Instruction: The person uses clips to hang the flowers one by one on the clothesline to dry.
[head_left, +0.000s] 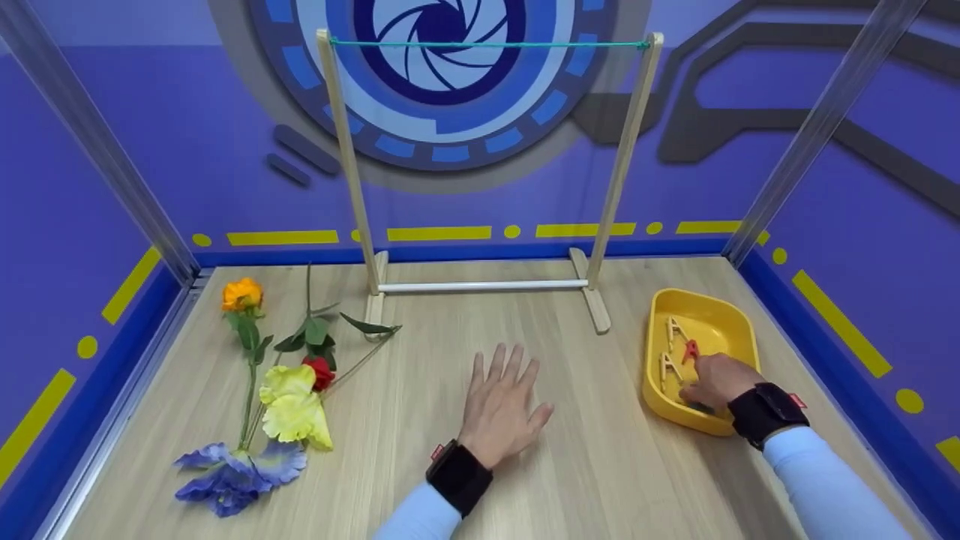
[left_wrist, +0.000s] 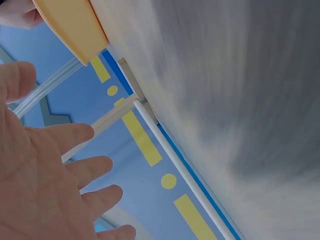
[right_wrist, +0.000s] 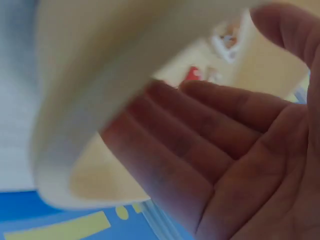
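A blue flower [head_left: 240,474] lies nearest on the left, its bloom toward the person. The left hand [head_left: 504,409] is spread and holds nothing, fingers straight and pointing to the far side; whether it touches the pale wood-grain tabletop [head_left: 585,465] I cannot tell. The right hand [head_left: 724,379] reaches over the near right rim of a yellow basket [head_left: 720,326], its fingers extended and thumb apart, grasping nothing visible; a dark thing beneath it is too hidden to name.

The clips lie in the basket, near its left wall. The lower pale clip [head_left: 664,371] has its longer arm running near to far. The red clip [head_left: 691,351], just beyond the fingers, runs likewise, its near end slanting left. The upper pale clip [head_left: 670,334] sits farther in, legs splayed.

A stretch of tabletop separates the left hand from the basket, which stands near the right edge. Leftward lie a yellow flower [head_left: 294,405], a red flower [head_left: 322,373] and an orange flower [head_left: 242,294]. Beyond, a wooden rack with a white crossbar [head_left: 484,286] and green cord [head_left: 487,44] stands before the purple-blue wall [head_left: 285,214].
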